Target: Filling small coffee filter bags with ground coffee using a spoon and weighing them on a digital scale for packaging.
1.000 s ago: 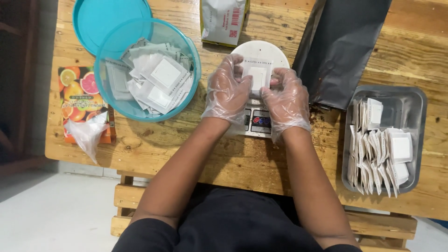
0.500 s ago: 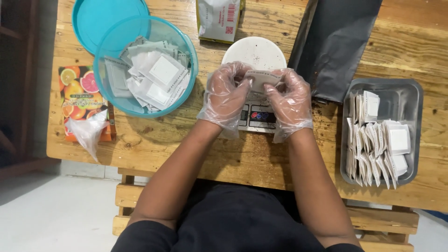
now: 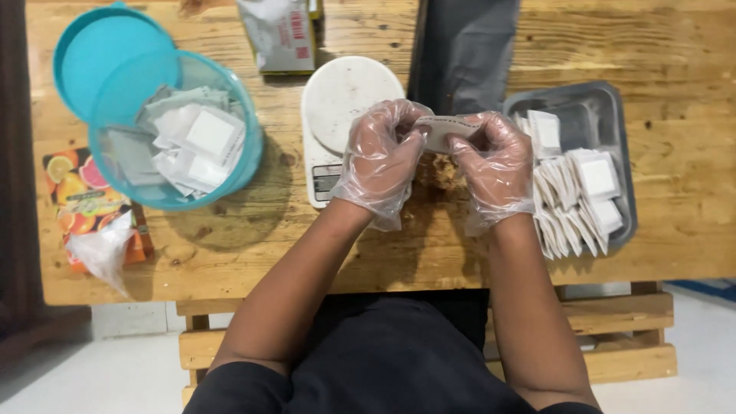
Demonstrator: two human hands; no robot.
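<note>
Both clear-gloved hands, left and right, pinch one small white paper sachet between them, above the desk beside the round white scale. Judged step: closing the sachet; the next move calls for an even fold.

One head camera looks straight down from close above the table, its near edge low in view. The far edge runs along the picture's top.
</note>
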